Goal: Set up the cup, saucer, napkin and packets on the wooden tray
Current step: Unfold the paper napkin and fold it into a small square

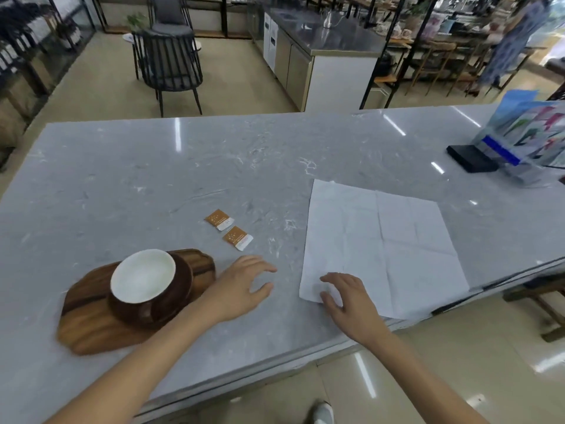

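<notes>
Two packets (219,220) (238,238) lie on counter (153,166) beyond your left hand (241,283), fingers spread, grasping nothing. Right hand (348,296) fingers relaxed on unfolded napkin (397,246). Cup (143,276) on saucer (180,286) on wooden tray (91,325).

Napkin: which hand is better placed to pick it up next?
Right. The right hand already lies over the napkin at its near-left corner, fingers spread. The left hand hovers over bare counter between the tray and napkin, nearer the packets.
</notes>
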`<action>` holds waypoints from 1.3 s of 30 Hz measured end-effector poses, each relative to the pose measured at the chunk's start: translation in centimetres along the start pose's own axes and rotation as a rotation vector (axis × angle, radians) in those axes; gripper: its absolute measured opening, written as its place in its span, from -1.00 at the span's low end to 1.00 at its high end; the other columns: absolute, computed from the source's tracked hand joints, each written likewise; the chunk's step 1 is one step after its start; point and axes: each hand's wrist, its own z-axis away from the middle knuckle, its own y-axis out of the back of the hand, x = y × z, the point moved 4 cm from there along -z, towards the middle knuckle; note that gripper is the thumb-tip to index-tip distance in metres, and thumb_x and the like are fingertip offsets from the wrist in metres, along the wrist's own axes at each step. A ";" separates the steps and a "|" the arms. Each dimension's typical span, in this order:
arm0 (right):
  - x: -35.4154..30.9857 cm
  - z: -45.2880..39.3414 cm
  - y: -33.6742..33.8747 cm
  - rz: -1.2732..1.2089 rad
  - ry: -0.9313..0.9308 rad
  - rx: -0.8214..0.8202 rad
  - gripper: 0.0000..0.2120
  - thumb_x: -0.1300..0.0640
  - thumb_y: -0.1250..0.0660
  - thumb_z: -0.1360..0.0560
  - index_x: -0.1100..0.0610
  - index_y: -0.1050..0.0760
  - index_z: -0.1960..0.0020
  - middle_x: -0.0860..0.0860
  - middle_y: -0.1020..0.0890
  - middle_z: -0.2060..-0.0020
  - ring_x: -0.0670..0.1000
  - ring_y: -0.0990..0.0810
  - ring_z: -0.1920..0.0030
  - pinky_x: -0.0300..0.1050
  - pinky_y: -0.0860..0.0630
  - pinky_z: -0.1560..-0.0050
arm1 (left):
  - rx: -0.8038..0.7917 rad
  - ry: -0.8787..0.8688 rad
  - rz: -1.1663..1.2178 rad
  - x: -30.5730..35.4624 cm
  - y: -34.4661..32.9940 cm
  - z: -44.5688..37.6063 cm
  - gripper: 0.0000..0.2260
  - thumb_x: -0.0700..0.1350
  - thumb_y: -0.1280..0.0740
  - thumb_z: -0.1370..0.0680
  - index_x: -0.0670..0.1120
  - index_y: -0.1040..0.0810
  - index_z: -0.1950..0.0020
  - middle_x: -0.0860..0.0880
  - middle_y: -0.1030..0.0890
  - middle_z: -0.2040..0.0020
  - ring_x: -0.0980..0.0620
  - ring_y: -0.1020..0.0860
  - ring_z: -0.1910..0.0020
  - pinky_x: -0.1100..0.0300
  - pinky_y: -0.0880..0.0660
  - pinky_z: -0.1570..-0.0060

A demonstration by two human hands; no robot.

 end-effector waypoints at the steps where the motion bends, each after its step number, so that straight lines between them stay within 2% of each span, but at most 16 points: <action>1: 1.9 0.3 0.8 0.025 -0.016 -0.006 -0.67 0.06 -0.29 -0.63 0.09 -0.51 -0.38 0.03 -0.52 -0.38 0.11 -0.36 -0.43 -0.12 -0.30 -0.40 | -0.016 0.022 0.019 0.8 -1.6 -0.9 -0.69 0.01 -0.34 -0.60 0.06 -0.53 -0.35 0.09 -0.53 -0.34 0.15 -0.32 -0.45 0.38 -0.15 -0.34; 4: 7.3 1.0 3.0 0.114 -0.051 0.013 -0.62 0.02 -0.29 -0.63 0.11 -0.48 -0.41 0.13 -0.46 -0.43 0.17 -0.33 -0.46 0.02 -0.35 -0.44 | -0.041 0.051 0.052 3.0 -6.0 -3.4 -0.68 -0.04 -0.37 -0.58 0.04 -0.54 -0.34 0.08 -0.55 -0.30 0.11 -0.39 -0.39 0.41 -0.20 -0.29; 7: 11.6 1.4 4.2 0.222 -0.054 0.007 -0.54 -0.09 -0.27 -0.62 0.09 -0.45 -0.45 0.17 -0.43 -0.46 0.22 -0.34 -0.46 0.10 -0.40 -0.41 | -0.050 0.036 0.059 5.3 -9.6 -5.4 -0.63 0.04 -0.40 -0.54 0.08 -0.53 -0.35 0.13 -0.53 -0.30 0.16 -0.39 -0.35 0.41 -0.23 -0.31; 10: 14.8 1.6 4.6 0.238 0.025 -0.055 -0.41 -0.24 -0.18 -0.62 0.04 -0.32 -0.55 0.11 -0.29 -0.57 0.17 -0.22 -0.57 0.07 -0.26 -0.54 | -0.112 0.001 -0.007 7.7 -12.6 -7.2 -0.52 0.17 -0.40 -0.50 0.11 -0.48 -0.39 0.17 -0.49 -0.33 0.17 -0.39 -0.34 0.24 -0.35 -0.35; 12: 16.2 1.4 4.7 0.210 0.102 -0.090 -0.35 -0.31 -0.12 -0.61 -0.01 -0.22 -0.60 0.04 -0.18 -0.62 0.07 -0.08 -0.63 0.02 -0.14 -0.60 | -0.152 -0.017 -0.135 8.9 -14.2 -8.3 -0.44 0.27 -0.35 -0.46 0.13 -0.45 -0.42 0.17 -0.47 -0.32 0.15 -0.39 -0.31 0.16 -0.41 -0.28; 14: 17.2 0.7 4.7 0.177 0.159 -0.129 -0.30 -0.38 -0.08 -0.59 -0.07 -0.13 -0.62 -0.04 -0.06 -0.64 0.00 0.04 -0.64 -0.02 -0.06 -0.62 | -0.170 -0.014 -0.248 9.6 -15.1 -9.2 -0.40 0.35 -0.28 -0.43 0.16 -0.42 -0.43 0.18 -0.44 -0.25 0.16 -0.37 -0.26 0.17 -0.42 -0.16; 17: 18.0 -0.9 5.1 0.179 0.241 -0.169 -0.23 -0.42 -0.11 -0.55 -0.07 -0.09 -0.63 -0.05 0.00 -0.64 0.00 0.09 -0.64 -0.01 -0.01 -0.62 | -0.164 -0.018 -0.321 10.1 -15.3 -9.7 -0.47 0.31 -0.23 -0.46 0.16 -0.45 -0.38 0.15 -0.44 -0.18 0.13 -0.41 -0.20 0.20 -0.38 0.01; 20: 17.7 -2.3 5.4 0.223 0.303 -0.184 -0.20 -0.45 -0.11 -0.53 -0.05 -0.12 -0.63 0.00 -0.04 -0.64 0.03 0.05 -0.64 -0.02 -0.02 -0.62 | -0.130 -0.066 -0.358 10.2 -14.8 -9.4 -0.62 0.03 -0.26 -0.53 0.08 -0.51 -0.34 0.05 -0.51 -0.15 0.00 -0.50 -0.14 0.16 -0.37 0.10; 23: 17.3 -2.7 5.4 0.202 0.347 -0.197 -0.26 -0.39 -0.10 -0.57 -0.02 -0.13 -0.62 0.01 -0.13 -0.63 0.04 -0.04 -0.64 -0.04 -0.08 -0.61 | -0.103 -0.034 -0.368 9.5 -14.1 -8.8 -0.62 -0.17 -0.27 -0.52 0.03 -0.53 -0.33 0.02 -0.54 -0.16 -0.03 -0.51 -0.14 0.10 -0.47 0.02; 26: 17.6 -2.2 5.9 0.176 0.386 -0.166 -0.38 -0.06 -0.23 -0.56 0.06 -0.25 -0.58 0.05 -0.32 -0.57 0.08 -0.30 -0.56 -0.01 -0.31 -0.52 | 0.013 0.079 -0.293 8.5 -12.6 -8.6 -0.72 -0.11 -0.26 -0.49 0.03 -0.62 -0.16 0.08 -0.61 -0.06 0.02 -0.58 -0.08 0.08 -0.54 0.06; 28: 18.5 -2.0 6.8 0.205 0.395 -0.101 -0.36 0.17 -0.42 -0.35 0.13 -0.47 -0.44 0.10 -0.55 -0.40 0.16 -0.56 -0.36 0.05 -0.57 -0.28 | 0.074 0.137 -0.228 7.8 -11.3 -8.7 -0.74 -0.06 -0.25 -0.48 0.04 -0.67 -0.08 0.12 -0.65 0.02 0.06 -0.62 0.01 0.10 -0.55 0.10; 30: 20.4 -2.4 8.3 0.234 0.323 -0.044 -0.39 0.27 -0.56 -0.19 0.13 -0.62 -0.25 0.07 -0.68 -0.21 0.17 -0.70 -0.14 0.02 -0.68 -0.03 | 0.138 0.182 -0.144 7.1 -9.7 -9.0 -0.79 -0.03 -0.29 -0.50 0.06 -0.70 -0.02 0.15 -0.68 0.06 0.10 -0.64 0.07 0.12 -0.57 0.09; 31: 21.3 -3.0 9.5 0.242 0.274 -0.012 -0.45 0.28 -0.59 -0.21 0.10 -0.65 -0.20 0.04 -0.71 -0.16 0.16 -0.72 -0.08 0.00 -0.69 0.06 | 0.172 0.194 -0.123 6.8 -8.7 -9.2 -0.78 0.00 -0.28 -0.50 0.06 -0.71 0.00 0.16 -0.70 0.05 0.12 -0.65 0.08 0.13 -0.57 0.07; 33: 22.5 -4.6 12.4 0.235 0.167 0.065 -0.60 0.24 -0.52 -0.38 0.05 -0.65 -0.20 -0.01 -0.72 -0.12 0.12 -0.71 -0.05 -0.02 -0.66 0.09 | 0.254 0.202 -0.087 6.3 -6.7 -10.1 -0.76 0.03 -0.28 -0.51 0.02 -0.73 0.01 0.15 -0.73 0.04 0.14 -0.67 0.07 0.20 -0.55 0.02; 37: 22.2 -8.7 19.2 0.186 0.107 0.182 -0.81 0.11 -0.42 -0.54 -0.03 -0.69 -0.13 -0.10 -0.75 -0.02 0.04 -0.72 0.00 -0.03 -0.64 0.04 | 0.464 0.191 -0.006 7.2 -1.7 -12.9 -0.95 -0.16 -0.47 -0.53 -0.05 -0.74 0.06 0.14 -0.71 0.11 0.22 -0.62 0.04 0.57 -0.39 0.06; 39: 21.2 -10.6 22.8 0.160 0.091 0.179 -0.86 0.09 -0.39 -0.57 -0.04 -0.70 -0.07 -0.07 -0.76 0.07 0.06 -0.70 0.04 -0.02 -0.63 0.08 | 0.584 0.142 0.010 8.6 1.8 -14.0 -0.95 -0.14 -0.48 -0.53 -0.04 -0.74 0.06 0.14 -0.70 0.14 0.28 -0.60 0.07 0.62 -0.37 0.10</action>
